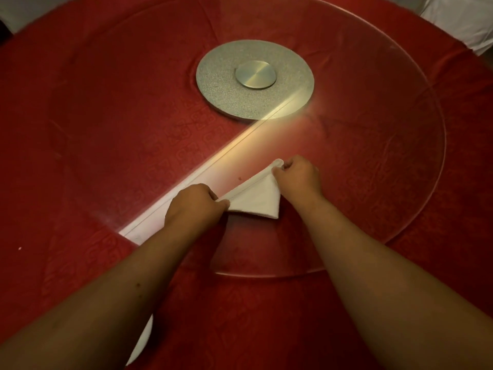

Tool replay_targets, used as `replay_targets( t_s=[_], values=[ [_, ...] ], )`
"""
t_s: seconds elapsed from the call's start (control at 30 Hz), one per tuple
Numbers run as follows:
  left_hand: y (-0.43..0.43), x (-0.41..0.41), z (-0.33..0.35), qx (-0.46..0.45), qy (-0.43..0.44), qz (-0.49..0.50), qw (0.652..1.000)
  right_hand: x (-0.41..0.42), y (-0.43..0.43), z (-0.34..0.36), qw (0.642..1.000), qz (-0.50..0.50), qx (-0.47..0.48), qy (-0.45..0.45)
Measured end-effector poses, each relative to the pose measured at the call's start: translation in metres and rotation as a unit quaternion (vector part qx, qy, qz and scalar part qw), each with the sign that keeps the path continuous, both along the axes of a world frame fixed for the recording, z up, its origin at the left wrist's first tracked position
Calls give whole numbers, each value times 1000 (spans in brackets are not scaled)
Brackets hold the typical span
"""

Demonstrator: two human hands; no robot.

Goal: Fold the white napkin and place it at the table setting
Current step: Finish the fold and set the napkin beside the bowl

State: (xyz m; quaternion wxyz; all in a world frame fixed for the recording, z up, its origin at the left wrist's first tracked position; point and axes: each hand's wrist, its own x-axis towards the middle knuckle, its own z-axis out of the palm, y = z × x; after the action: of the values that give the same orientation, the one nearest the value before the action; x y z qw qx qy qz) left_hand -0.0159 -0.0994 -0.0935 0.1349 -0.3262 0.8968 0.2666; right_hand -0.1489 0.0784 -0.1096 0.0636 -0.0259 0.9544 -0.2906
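Observation:
The white napkin [260, 197] lies on the glass turntable as a folded triangle, its long rolled edge running diagonally from lower left to upper right. My left hand [194, 205] pinches the lower-left end of that edge. My right hand [297, 173] pinches the upper-right tip. The triangle's bottom corner points toward me and rests flat on the glass. No plates or cutlery of a table setting show in the view.
A round table with a red patterned cloth [80, 129] carries a large clear glass turntable [400, 196] on a grey metal hub [254, 80]. A bright light streak [202, 166] reflects across the glass. White fabric [461, 20] lies beyond the table at the back right.

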Motion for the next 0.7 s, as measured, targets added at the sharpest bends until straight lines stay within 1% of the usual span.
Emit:
replay_targets(
  t_s=[0.07,0.2,0.37,0.43,0.57,0.7],
  values=[
    [10,13,2,4,-18,-1,1000,-4,-1,1,999,15,-21,-38],
    [33,56,-1,31,-23,28,999,14,-2,-1,997,64,10,-48],
    [58,128,0,48,6,69,996,69,-1,5,988,134,65,-43],
    [64,161,-1,70,7,101,992,94,1,9,984,152,81,-52],
    [65,231,-3,102,2,165,981,153,-6,19,977,185,73,-81],
    [50,288,-6,131,-26,215,967,206,-28,16,969,227,66,-75]
  ],
)
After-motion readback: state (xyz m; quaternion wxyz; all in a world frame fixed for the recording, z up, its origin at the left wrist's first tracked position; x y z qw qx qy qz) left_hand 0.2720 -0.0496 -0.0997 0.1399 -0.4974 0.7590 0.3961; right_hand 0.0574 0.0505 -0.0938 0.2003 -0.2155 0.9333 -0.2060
